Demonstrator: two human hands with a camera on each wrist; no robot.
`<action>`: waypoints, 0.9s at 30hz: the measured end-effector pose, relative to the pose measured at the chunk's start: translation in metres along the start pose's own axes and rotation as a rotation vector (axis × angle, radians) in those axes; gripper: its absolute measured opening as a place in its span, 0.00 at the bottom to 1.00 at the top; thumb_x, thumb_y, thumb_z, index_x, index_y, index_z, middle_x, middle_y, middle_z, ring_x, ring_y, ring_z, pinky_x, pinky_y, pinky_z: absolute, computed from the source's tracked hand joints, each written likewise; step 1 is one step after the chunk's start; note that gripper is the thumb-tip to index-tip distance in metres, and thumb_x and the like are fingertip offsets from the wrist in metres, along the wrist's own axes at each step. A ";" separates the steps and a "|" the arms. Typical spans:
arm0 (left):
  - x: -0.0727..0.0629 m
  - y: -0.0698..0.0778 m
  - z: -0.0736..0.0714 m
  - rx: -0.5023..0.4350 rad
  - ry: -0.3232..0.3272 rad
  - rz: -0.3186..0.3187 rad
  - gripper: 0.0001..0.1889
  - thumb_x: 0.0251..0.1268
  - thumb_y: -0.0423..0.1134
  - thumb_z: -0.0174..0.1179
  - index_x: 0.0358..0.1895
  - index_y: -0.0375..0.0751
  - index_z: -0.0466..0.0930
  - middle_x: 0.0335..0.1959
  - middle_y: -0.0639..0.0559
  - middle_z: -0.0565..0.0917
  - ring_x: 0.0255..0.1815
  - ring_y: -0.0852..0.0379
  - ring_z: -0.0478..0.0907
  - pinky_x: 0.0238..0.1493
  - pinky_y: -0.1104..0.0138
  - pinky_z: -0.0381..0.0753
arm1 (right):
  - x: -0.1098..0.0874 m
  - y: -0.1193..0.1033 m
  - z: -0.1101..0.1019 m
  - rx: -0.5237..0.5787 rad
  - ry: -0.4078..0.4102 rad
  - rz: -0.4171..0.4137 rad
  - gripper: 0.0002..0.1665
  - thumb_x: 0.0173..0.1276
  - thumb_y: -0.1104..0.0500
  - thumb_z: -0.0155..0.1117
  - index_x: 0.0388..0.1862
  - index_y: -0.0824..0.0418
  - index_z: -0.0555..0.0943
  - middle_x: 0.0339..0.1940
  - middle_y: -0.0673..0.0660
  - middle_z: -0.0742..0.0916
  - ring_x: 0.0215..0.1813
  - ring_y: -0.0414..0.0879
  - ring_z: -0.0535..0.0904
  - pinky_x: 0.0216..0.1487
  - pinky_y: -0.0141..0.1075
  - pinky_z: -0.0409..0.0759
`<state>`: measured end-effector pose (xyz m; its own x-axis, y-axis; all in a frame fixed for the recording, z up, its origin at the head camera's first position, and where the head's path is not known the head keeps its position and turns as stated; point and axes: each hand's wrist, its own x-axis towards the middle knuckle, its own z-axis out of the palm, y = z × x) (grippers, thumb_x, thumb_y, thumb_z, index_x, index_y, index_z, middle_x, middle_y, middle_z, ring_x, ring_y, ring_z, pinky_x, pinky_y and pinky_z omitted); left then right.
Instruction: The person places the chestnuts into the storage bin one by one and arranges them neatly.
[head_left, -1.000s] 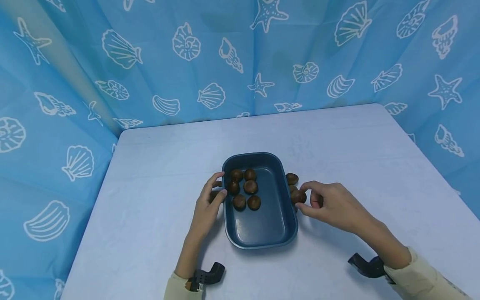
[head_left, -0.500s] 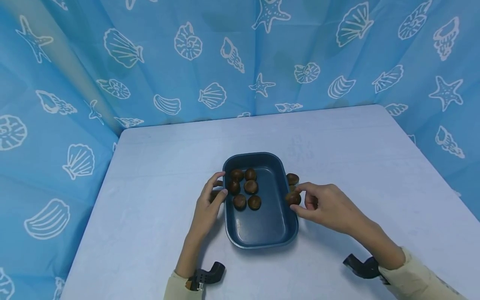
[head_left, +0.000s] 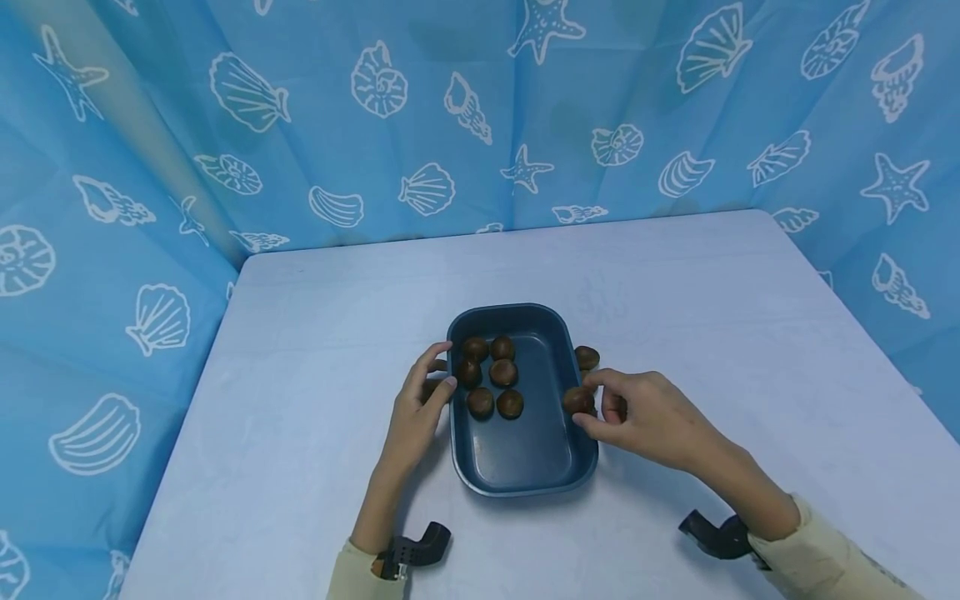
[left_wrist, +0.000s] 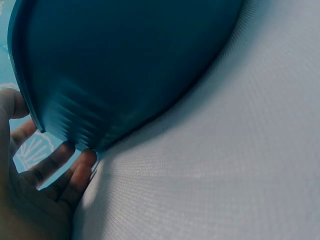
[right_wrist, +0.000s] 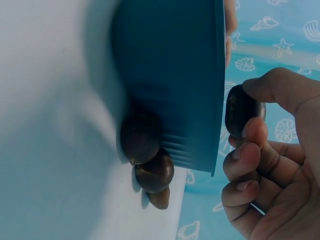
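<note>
A dark blue tray (head_left: pixel 525 454) stands on the white table, with several brown chestnuts (head_left: pixel 503 372) lying in its left part. My right hand (head_left: pixel 645 412) pinches one chestnut (head_left: pixel 577 400) between thumb and fingertips, above the tray's right rim; the right wrist view shows this chestnut (right_wrist: pixel 241 110) lifted just outside the wall. At the tray's left side is my left hand (head_left: pixel 411 410), its thumb and index finger at the rim. In the left wrist view its fingers (left_wrist: pixel 55 159) are loosely spread and touch the outer wall.
Outside the tray's right wall, loose chestnuts (right_wrist: pixel 154 171) lie close together on the table; one (head_left: pixel 587 357) shows beyond my right hand. A blue curtain (head_left: pixel 420 108) with white shell prints hangs behind and at both sides of the table (head_left: pixel 330 333).
My right hand has moved left with the pinched chestnut, from beside the tray to above its right rim. The left hand and the tray stay in place.
</note>
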<state>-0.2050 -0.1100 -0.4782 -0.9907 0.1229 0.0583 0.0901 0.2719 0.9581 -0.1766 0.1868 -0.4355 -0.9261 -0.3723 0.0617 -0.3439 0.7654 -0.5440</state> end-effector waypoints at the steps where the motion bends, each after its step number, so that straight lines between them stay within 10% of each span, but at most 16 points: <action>1: 0.000 0.000 0.000 0.002 0.000 -0.001 0.25 0.77 0.36 0.51 0.74 0.47 0.66 0.62 0.37 0.74 0.55 0.45 0.79 0.54 0.51 0.80 | 0.000 0.000 0.000 0.001 0.000 -0.004 0.17 0.63 0.50 0.73 0.47 0.56 0.83 0.17 0.39 0.74 0.18 0.34 0.68 0.19 0.31 0.69; 27: 0.000 0.001 -0.001 -0.003 -0.003 0.008 0.25 0.76 0.37 0.51 0.74 0.48 0.67 0.62 0.40 0.74 0.55 0.44 0.79 0.55 0.51 0.80 | 0.008 -0.012 0.013 0.006 -0.014 -0.052 0.22 0.65 0.47 0.72 0.51 0.59 0.83 0.16 0.38 0.73 0.17 0.32 0.67 0.19 0.31 0.69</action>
<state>-0.2048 -0.1106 -0.4774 -0.9897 0.1279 0.0649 0.0975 0.2678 0.9585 -0.1777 0.1681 -0.4397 -0.9045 -0.4192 0.0781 -0.3907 0.7414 -0.5456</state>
